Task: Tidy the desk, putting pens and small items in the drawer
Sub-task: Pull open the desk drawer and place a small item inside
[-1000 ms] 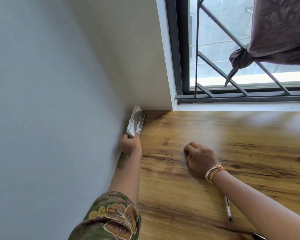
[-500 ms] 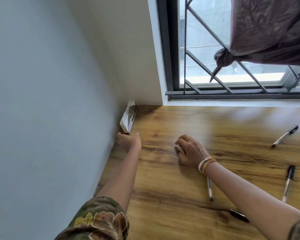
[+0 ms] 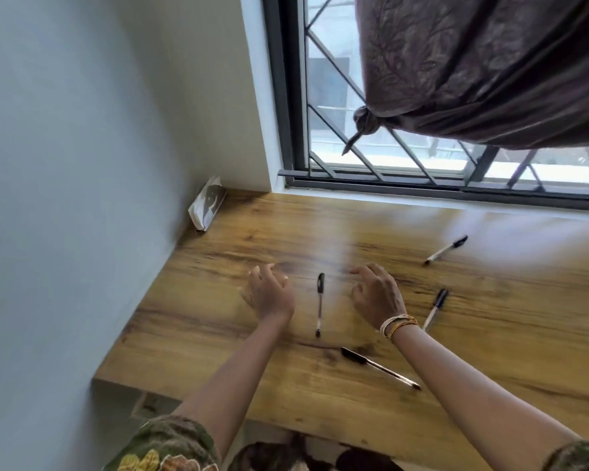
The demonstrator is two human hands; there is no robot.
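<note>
Under the barred window our brown wooden desk carries scattered black-capped pens, our left hand and right hand seemingly hovering loose-fingered, holding nothing.

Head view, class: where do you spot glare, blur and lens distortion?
Head view: daylight glare streaks the desk between the hands; the left hand and nearest pen are motion-blurred; the window frame leans, bent by the wide-angle lens.

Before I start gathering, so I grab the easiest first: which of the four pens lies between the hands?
The black-capped pen lying between the left hand and right hand; the other three lie right of or nearer than the right hand.
</note>
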